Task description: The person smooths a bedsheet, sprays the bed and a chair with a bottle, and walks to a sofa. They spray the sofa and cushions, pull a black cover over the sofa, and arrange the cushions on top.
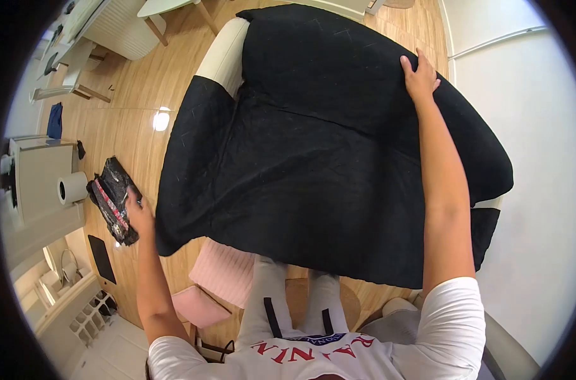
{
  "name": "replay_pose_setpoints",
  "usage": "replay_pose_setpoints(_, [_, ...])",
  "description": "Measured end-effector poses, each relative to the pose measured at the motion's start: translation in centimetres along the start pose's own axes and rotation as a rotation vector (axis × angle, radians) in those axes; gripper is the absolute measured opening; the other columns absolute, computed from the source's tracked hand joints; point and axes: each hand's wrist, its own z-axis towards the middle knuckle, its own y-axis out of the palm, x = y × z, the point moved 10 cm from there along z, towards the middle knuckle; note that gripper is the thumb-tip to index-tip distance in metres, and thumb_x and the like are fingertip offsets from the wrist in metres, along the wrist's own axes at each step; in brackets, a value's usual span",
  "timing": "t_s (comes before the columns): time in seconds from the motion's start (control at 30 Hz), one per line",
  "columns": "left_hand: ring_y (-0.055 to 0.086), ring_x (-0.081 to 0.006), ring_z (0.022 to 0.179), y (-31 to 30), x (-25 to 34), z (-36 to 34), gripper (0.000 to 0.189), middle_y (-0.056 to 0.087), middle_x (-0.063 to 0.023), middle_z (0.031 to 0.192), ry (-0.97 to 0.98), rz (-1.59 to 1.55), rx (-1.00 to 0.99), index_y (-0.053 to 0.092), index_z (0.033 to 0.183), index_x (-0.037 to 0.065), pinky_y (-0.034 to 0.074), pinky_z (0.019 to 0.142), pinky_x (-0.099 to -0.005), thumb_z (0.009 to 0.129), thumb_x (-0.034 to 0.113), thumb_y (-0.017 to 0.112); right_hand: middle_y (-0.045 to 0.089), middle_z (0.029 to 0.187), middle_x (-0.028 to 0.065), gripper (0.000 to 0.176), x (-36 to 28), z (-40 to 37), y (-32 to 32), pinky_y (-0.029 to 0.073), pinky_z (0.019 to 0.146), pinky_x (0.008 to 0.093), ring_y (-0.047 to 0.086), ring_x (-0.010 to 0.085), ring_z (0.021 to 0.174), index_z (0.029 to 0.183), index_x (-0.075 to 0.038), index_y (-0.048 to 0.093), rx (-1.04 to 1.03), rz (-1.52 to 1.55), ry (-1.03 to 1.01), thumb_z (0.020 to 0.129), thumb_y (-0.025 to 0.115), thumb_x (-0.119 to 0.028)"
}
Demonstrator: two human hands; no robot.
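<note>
A black quilted cover [326, 158] lies over a cream sofa [228, 54], across its seat, backrest and one arm. My right hand [422, 77] rests on the cover near the top of the backrest, its fingers spread. Off to the left, my left hand [140, 212] grips a crumpled, shiny black plastic bag [115, 190] with a red patterned strip along it. The bag hangs out beside the covered sofa arm, above the wooden floor. Creases run over the cover's seat, and its front edge hangs loosely near my legs.
Pink cushions [221, 272] lie on the floor by my legs. A white wall [522, 126] stands close on the right. White furniture [44, 183] lines the left side, and a pale table [167, 6] stands at the back. A grey seat [396, 329] is behind my right side.
</note>
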Motion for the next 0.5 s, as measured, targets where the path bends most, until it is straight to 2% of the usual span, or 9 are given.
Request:
replay_pose_setpoints(0.07, [0.056,-0.0326,0.101,2.0,7.8,3.5,0.041,0.059,-0.0181,0.106,0.256,-0.177,-0.01,0.052,0.123,0.003,0.042,0.088,-0.0369,0.083,0.011,0.054,0.051,0.124,0.0084,0.04,0.2,0.9,0.6,0.012,0.1,0.0663,0.038,0.0299,0.124,0.116,-0.021,0.056,-0.048,-0.104,0.058,0.083,0.056,-0.045])
replay_pose_setpoints(0.1, [0.057,-0.0312,0.098,3.3,11.5,5.3,0.039,0.059,-0.0178,0.106,0.249,-0.355,-0.065,0.053,0.122,0.003,0.043,0.087,-0.0352,0.084,0.01,0.053,0.051,0.124,0.0084,0.04,0.2,1.5,0.6,0.012,0.1,0.0663,0.038,0.0299,0.124,0.116,-0.021,0.056,-0.045,-0.109,0.066,0.083,0.056,-0.045])
replay_pose_setpoints(0.17, [0.06,-0.026,0.089,5.1,20.7,8.2,0.032,0.061,-0.0158,0.1,0.168,-0.709,-0.194,0.056,0.117,0.002,0.045,0.08,-0.0311,0.086,0.009,0.053,0.057,0.111,0.0051,0.024,0.5,2.4,1.4,0.013,0.097,0.0682,0.047,0.0259,0.115,0.099,-0.021,0.062,-0.106,-0.086,0.08,0.084,0.055,-0.04])
replay_pose_setpoints(0.2, [0.061,-0.0263,0.083,5.3,25.5,9.6,0.031,0.062,-0.0165,0.091,0.318,-0.659,-0.104,0.057,0.116,0.001,0.046,0.076,-0.0307,0.087,0.013,0.053,0.057,0.111,0.0051,0.024,0.8,2.7,1.7,0.013,0.097,0.0682,0.047,0.0259,0.115,0.099,-0.021,0.062,-0.106,-0.099,0.092,0.084,0.055,-0.04])
replay_pose_setpoints(0.27, [0.061,-0.0297,0.081,7.1,34.6,11.8,0.035,0.062,-0.0205,0.09,0.466,-0.67,-0.165,0.055,0.118,0.004,0.046,0.074,-0.0327,0.087,0.019,0.055,0.059,0.099,0.0028,0.015,0.3,3.2,1.7,0.016,0.094,0.0686,0.052,0.024,0.106,0.089,-0.021,0.062,-0.017,-0.064,0.002,0.085,0.055,-0.034])
replay_pose_setpoints(0.33, [0.058,-0.0316,0.097,10.8,41.1,14.5,0.048,0.059,-0.0219,0.107,0.448,-0.638,-0.269,0.047,0.127,0.002,0.044,0.084,-0.0344,0.085,0.023,0.058,0.06,0.097,0.0024,0.014,1.6,3.5,2.1,0.017,0.094,0.0674,0.053,0.0243,0.102,0.089,-0.02,0.062,0.007,0.016,-0.005,0.085,0.056,-0.032])
replay_pose_setpoints(0.43, [0.038,-0.0352,0.125,17.1,45.8,17.8,0.074,0.041,-0.0248,0.133,0.253,-0.842,-0.324,0.025,0.139,-0.002,0.032,0.102,-0.0344,0.083,0.03,0.062,0.062,0.092,0.0042,0.016,2.8,3.6,2.0,0.014,0.095,0.067,0.057,0.0253,0.096,0.088,-0.017,0.062,0.052,0.215,0.021,0.084,0.056,-0.031])
replay_pose_setpoints(0.47, [0.044,-0.0359,0.12,16.2,46.1,18.1,0.071,0.044,-0.0266,0.13,0.222,-0.81,-0.285,0.029,0.137,-0.001,0.037,0.098,-0.0361,0.083,0.029,0.063,0.062,0.079,0.0049,0.024,1.7,3.0,0.5,0.041,0.077,0.0341,0.058,0.0207,0.078,0.087,-0.011,0.061,0.096,0.203,0.05,0.085,0.056,-0.035])
replay_pose_setpoints(0.5, [0.05,-0.0336,0.114,16.4,45.9,18.9,0.066,0.05,-0.0248,0.123,0.219,-0.599,-0.24,0.035,0.134,-0.001,0.039,0.095,-0.036,0.082,0.027,0.064,0.063,0.084,0.0068,0.027,2.2,3.8,1.0,0.042,0.079,0.0337,0.059,0.0216,0.083,0.09,-0.01,0.061,0.04,0.233,0.06,0.085,0.057,-0.036])
